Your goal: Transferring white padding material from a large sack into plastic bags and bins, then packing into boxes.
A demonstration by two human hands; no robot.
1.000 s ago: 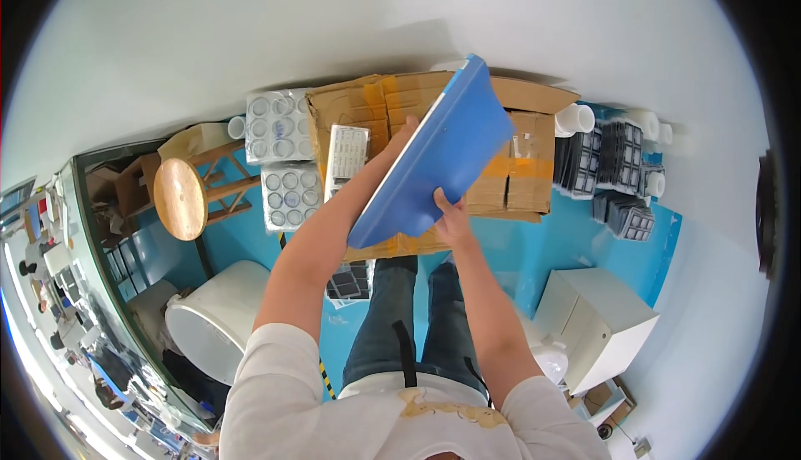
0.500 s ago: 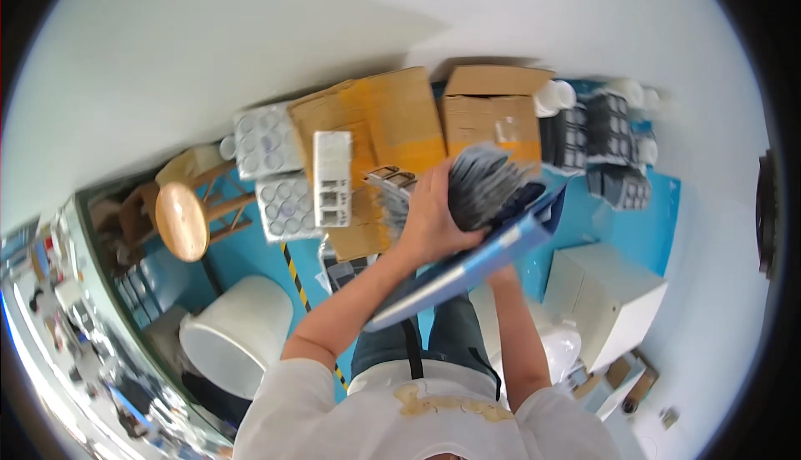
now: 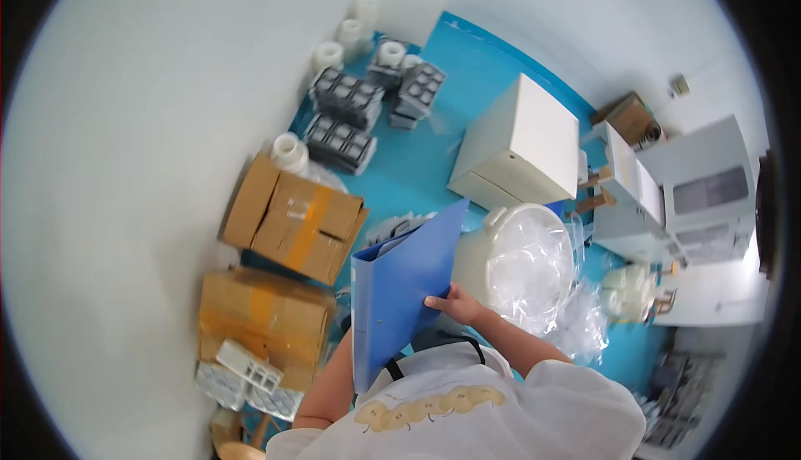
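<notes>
A blue binder [image 3: 405, 293] stands tilted in front of my body, its broad cover facing me. My right hand [image 3: 455, 303] is closed on the binder's right edge, with the thumb lying on the cover. My left forearm [image 3: 332, 389] runs up behind the binder, which hides the left hand and its fingers. Past the binder's upper edge, part of a stack of thin grey pieces [image 3: 396, 228] shows. What supports that stack is hidden.
Cardboard boxes [image 3: 296, 222] stand along the wall at left, with stacked black-and-grey trays [image 3: 346, 97] and white rolls [image 3: 328, 55] beyond. A white cabinet [image 3: 521, 143] and a white tub [image 3: 476, 268] with clear plastic film [image 3: 534, 272] stand to the right on the blue floor.
My view has swung right, toward the cabinet and tub. The binder has turned from lying under the grey stack to standing steeply, now covering my left hand and most of the stack.
</notes>
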